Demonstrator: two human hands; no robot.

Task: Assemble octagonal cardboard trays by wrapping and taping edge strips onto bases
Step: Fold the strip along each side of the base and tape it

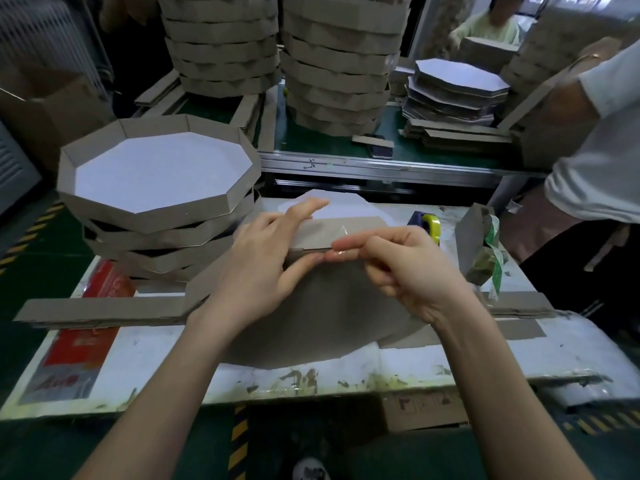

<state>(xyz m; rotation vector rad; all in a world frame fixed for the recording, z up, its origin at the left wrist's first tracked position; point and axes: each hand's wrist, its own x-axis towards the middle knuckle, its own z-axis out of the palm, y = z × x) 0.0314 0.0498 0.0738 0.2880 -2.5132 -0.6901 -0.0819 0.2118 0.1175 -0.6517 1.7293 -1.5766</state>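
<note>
An octagonal cardboard base [322,317] stands tilted on the white table, brown side toward me. A brown edge strip [104,308] wraps its top edge and trails off to the left along the table. My left hand [263,265] grips the top edge, thumb on the near face and fingers over the strip. My right hand [398,265] pinches a piece of clear tape [341,252] against that same edge, right beside the left thumb. A tape dispenser [427,225] with a yellow core sits just behind the right hand.
Several finished trays [156,188] are stacked at the left. Taller tray stacks [336,64] and a pile of flat bases [457,84] stand on the green bench behind. A person in white [595,140] stands at the right. A cardboard piece with green tape [481,251] leans nearby.
</note>
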